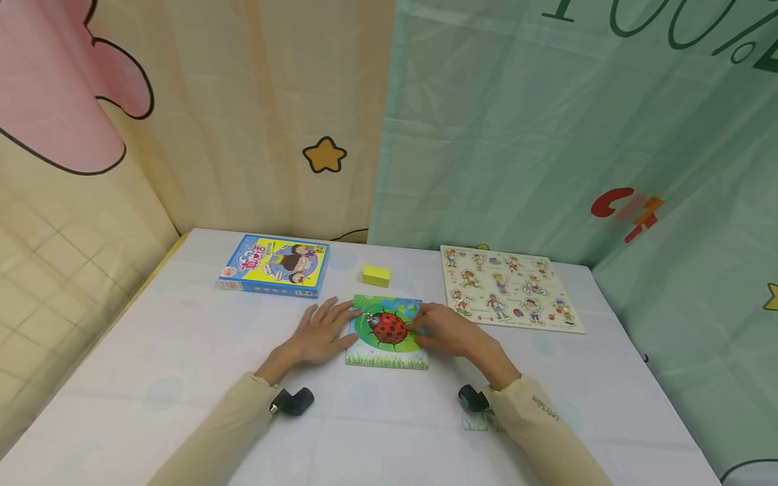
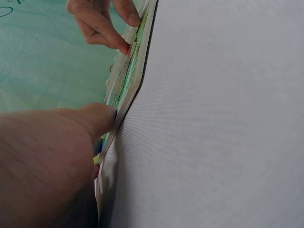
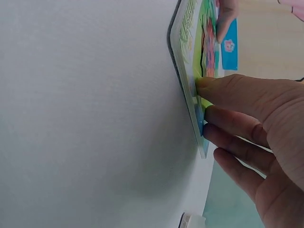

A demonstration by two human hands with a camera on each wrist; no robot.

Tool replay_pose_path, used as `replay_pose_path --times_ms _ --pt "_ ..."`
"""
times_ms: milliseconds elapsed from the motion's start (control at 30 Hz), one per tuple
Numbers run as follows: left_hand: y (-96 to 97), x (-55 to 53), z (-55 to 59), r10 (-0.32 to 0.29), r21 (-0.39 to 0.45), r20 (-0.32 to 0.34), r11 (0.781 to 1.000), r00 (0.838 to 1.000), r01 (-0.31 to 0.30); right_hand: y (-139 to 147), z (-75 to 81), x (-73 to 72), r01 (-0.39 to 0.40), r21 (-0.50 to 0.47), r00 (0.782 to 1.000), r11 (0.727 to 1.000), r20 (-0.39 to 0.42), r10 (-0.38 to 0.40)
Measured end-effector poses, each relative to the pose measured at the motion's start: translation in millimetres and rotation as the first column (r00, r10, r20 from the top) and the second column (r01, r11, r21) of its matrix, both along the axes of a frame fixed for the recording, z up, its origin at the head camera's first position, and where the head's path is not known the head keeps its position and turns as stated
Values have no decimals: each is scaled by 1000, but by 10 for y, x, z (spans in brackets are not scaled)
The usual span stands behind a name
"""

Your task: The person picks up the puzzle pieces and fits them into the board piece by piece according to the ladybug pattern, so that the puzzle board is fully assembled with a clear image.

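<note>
A square ladybug puzzle board (image 1: 386, 360) lies flat on the table, its red beetle on a green oval. My left hand (image 1: 320, 332) rests at the board's left side with fingers spread, the thumb on its edge; in the left wrist view that hand (image 2: 52, 152) partly covers the board's side. From the right, my right hand (image 1: 451, 329) touches the picture beside the ladybug. In the right wrist view the thumb and fingers of this hand (image 3: 256, 114) stand a little apart on the board (image 3: 187, 52), extended. No lifted piece is visible between them.
Beyond the board stands a yellow block (image 1: 376, 275). A blue-and-yellow box (image 1: 275, 265) lies at the back left, a pale board of cartoon figures (image 1: 509, 289) at the back right. Small green printed pieces (image 1: 475, 422) lie partly under the right sleeve. Curtains hang behind the table.
</note>
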State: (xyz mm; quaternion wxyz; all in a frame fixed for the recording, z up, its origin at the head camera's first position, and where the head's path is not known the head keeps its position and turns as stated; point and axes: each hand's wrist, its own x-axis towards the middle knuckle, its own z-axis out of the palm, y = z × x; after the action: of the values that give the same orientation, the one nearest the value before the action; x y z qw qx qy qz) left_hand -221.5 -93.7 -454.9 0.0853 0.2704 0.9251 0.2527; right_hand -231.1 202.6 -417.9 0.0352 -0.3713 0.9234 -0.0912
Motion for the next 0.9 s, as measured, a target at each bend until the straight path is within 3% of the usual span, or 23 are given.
replay_pose_path --times_ms 333,567,700,900 --pt "7 -38 -18 0 8 -7 1000 1000 0 -42 78 -7 26 35 1000 999 -8 -26" --pt "0 -57 -66 4 8 -7 1000 1000 -4 -12 100 71 44 46 997 998 63 -47" --pt "-13 -62 -79 2 19 -11 1000 1000 -2 50 78 124 61 29 992 998 104 -64" --pt "-10 -29 -45 0 8 -3 1000 1000 0 257 19 149 40 -24 996 999 78 -38"
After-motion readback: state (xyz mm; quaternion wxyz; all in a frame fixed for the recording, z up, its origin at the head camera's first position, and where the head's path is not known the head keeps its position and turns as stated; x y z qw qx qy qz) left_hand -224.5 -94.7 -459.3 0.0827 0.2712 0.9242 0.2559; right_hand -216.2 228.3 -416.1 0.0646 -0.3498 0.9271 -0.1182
